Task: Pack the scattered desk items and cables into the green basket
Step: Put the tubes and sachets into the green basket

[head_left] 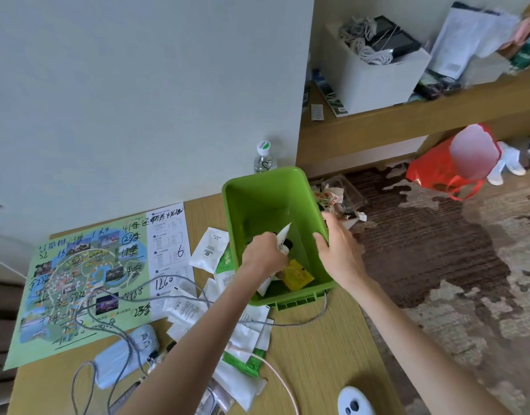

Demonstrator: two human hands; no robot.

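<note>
The green basket (259, 190) stands at the desk's right edge. My left hand (262, 254) reaches down into it, shut on a white tube (284, 235) and a small dark item. A yellow packet (296, 275) lies on the basket's floor. My right hand (337, 250) grips the basket's right rim. White sachets (208, 250) and more packets (245, 348) lie scattered on the desk left of and in front of the basket. A grey braided cable (123, 336) loops across them, and a pale cable (283, 381) runs toward the front.
A hand-marked map sheet (87, 283) covers the desk's left. Face masks (123, 357) lie near the front, a white device (355, 402) at the bottom edge. A water bottle (264, 157) stands behind the basket. Wrappers (335, 199), a red bag (449, 172) and shelves are to the right.
</note>
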